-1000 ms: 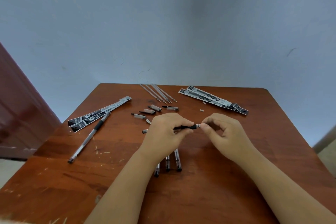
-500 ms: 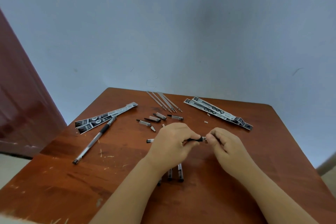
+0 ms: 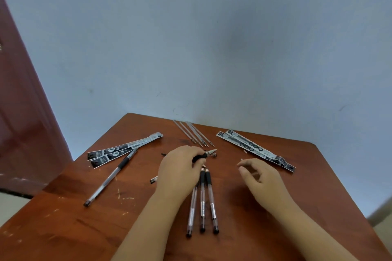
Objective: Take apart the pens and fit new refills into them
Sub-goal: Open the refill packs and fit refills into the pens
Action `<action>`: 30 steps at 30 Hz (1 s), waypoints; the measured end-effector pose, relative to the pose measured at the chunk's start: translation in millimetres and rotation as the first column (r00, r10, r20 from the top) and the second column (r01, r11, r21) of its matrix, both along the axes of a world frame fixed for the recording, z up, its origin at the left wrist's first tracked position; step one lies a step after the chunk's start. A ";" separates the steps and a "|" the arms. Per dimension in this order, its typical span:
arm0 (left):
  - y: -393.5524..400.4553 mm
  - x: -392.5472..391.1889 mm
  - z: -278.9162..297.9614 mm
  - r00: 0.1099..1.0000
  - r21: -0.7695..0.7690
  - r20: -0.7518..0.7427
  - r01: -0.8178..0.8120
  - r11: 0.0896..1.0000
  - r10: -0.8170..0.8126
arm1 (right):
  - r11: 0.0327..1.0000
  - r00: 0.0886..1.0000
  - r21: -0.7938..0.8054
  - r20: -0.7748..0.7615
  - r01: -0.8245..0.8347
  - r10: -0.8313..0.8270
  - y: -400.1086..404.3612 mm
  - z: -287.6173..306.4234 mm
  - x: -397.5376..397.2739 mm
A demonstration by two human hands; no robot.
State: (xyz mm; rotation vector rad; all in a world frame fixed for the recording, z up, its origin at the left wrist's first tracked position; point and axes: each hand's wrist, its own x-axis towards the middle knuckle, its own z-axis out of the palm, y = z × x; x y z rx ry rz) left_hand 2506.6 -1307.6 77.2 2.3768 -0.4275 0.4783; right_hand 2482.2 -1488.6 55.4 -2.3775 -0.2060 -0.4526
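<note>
Pen mostly hidden inside the gripping left hand; right hand relaxed, holding nothing. Three pens below, four refills.

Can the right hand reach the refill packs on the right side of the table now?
Probably yes. The right hand hangs open and holds nothing, and the refill packs lie just beyond it with only bare table between.

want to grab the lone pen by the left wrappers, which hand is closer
Left. The left hand lies just right of that pen; the right hand is farther right.
</note>
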 end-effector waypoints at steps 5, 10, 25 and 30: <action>13.2 8.6 0.7 0.986 -0.070 -0.089 -0.145 0.987 0.138 | 0.982 1.000 -0.188 -0.026 -0.007 0.002 27.7 7.0 45.5; 17.8 10.6 -1.4 0.980 -0.103 -0.105 -0.178 0.979 0.167 | 0.929 0.984 -0.366 -0.131 0.064 -0.120 44.8 0.5 78.6; 1.3 -1.3 4.7 0.993 0.009 -0.071 0.093 0.996 -0.092 | 0.993 0.995 -0.068 -0.006 0.099 -0.100 13.7 31.2 2.0; -7.5 -9.2 1.7 0.974 0.024 -0.028 0.225 0.974 -0.224 | 0.985 0.986 0.048 0.001 0.166 -0.166 1.6 19.0 -18.6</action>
